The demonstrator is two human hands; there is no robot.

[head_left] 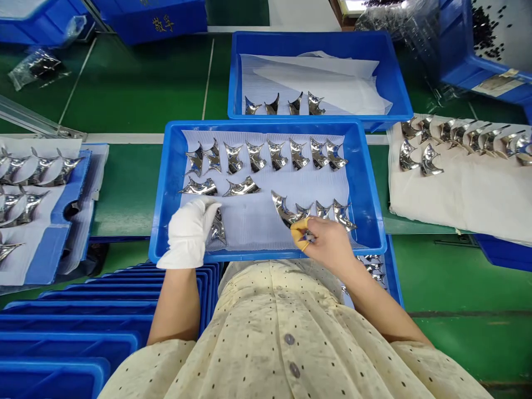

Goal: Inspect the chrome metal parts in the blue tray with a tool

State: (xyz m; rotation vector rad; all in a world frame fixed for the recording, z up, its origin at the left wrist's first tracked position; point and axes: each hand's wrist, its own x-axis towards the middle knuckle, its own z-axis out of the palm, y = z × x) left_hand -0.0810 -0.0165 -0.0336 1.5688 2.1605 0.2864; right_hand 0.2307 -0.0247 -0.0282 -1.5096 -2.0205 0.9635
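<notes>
A blue tray (376, 216) lined with white sheet holds rows of shiny, curved metal parts with pointed tips. My left hand (187, 233), in a white glove, is closed at the tray's near left, its fingertips at the edge of one shiny curved metal part (218, 227). The fingers partly hide that part. Bare except for yellow finger covers, my right hand (326, 241) pinches another curved metal part (283, 207), which tilts up to the left over the tray. Just beyond the right fingers stand a few similar parts (341, 215).
Behind stands a second blue tray (320, 37) with white sheets and several metal parts. More parts lie on a cloth-covered surface (457, 194) at right and on a padded board (45, 244) at left. Stacked blue trays (75, 343) fill the lower left.
</notes>
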